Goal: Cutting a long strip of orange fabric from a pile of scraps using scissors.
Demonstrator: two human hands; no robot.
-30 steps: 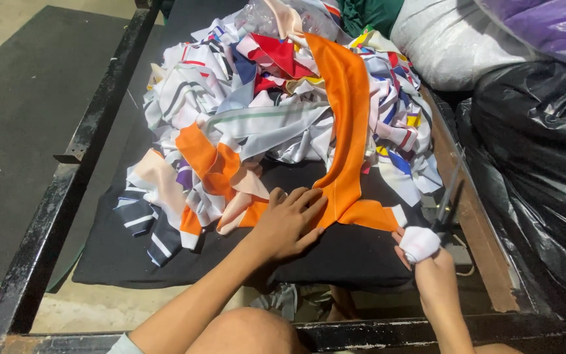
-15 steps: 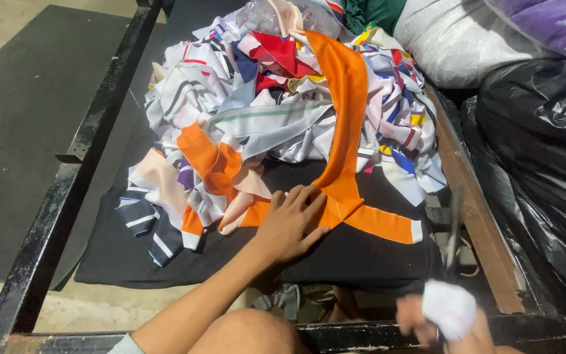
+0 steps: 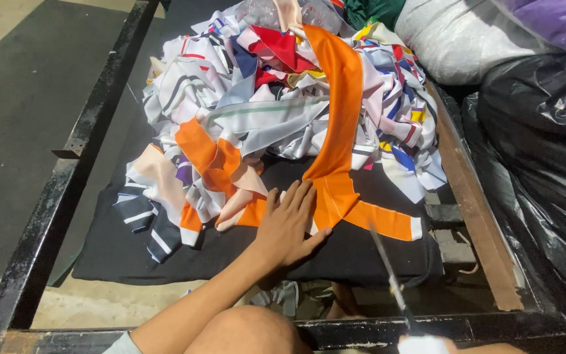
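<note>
My left hand point(image 3: 289, 223) lies flat, fingers spread, on a long orange fabric strip point(image 3: 339, 124). The strip runs down from a heap of mixed cloth scraps point(image 3: 263, 98) onto a black cloth point(image 3: 230, 252). Its lower end point(image 3: 388, 221) bends off to the right with a white tip. My right hand point(image 3: 422, 344) shows only at the bottom edge, wrapped in white cloth. It grips a thin metal blade point(image 3: 388, 275), blurred, which points up toward the strip's lower end.
A black metal frame point(image 3: 80, 164) borders the work surface on the left and front, with a worn wooden rail point(image 3: 473, 210) on the right. Black plastic bags point(image 3: 545, 170) and a white sack point(image 3: 453, 39) crowd the right side. A dark mat point(image 3: 21, 98) lies to the left.
My right hand has dropped from beside the strip's end to the bottom edge, and the thin blade now shows. The strip's end lies further right. My left hand stays pressed.
</note>
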